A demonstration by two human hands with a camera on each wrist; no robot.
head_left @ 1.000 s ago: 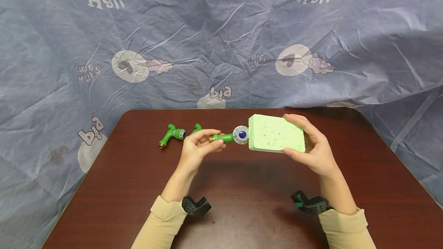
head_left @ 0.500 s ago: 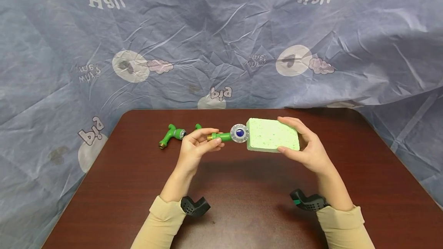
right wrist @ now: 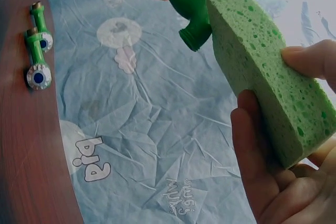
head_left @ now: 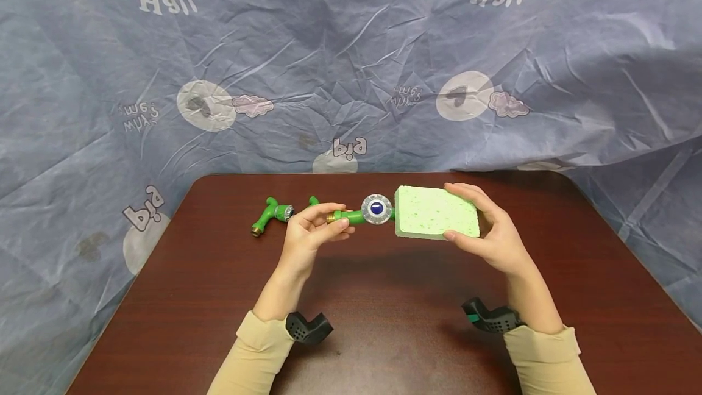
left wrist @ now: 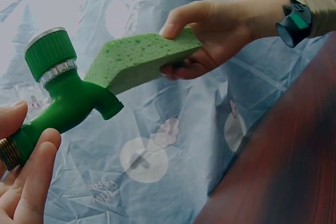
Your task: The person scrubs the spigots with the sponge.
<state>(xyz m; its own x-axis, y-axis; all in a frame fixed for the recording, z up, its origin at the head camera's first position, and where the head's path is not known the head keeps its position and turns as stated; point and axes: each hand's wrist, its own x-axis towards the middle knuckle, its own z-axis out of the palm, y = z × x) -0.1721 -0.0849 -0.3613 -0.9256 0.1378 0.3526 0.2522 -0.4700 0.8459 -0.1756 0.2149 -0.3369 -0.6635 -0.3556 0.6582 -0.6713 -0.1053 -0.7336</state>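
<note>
My left hand (head_left: 309, 230) pinches a green faucet (head_left: 355, 217) by its brass-threaded inlet end. The faucet's round knob, silver-rimmed with a blue centre, faces up toward the head camera. In the left wrist view the faucet (left wrist: 68, 103) shows its ribbed green knob and its short spout. A light green sponge (head_left: 437, 212) is gripped at its right end by my right hand (head_left: 493, 233), thumb on one side and fingers on the other. In the right wrist view the sponge's near end (right wrist: 231, 30) lies against or just beside the faucet (right wrist: 194, 3); which, I cannot tell.
Two more green faucets lie on the dark wooden table: one faucet (head_left: 270, 215) at the back left, another faucet (head_left: 314, 201) mostly hidden behind my left hand. A blue patterned cloth (head_left: 351, 66) hangs behind the table (head_left: 384, 334). Each wrist wears a black camera mount (head_left: 309, 328).
The sponge shifts left and then slightly back right in my right hand. My left hand moves the faucet a little to the left, and its knob tips slightly.
</note>
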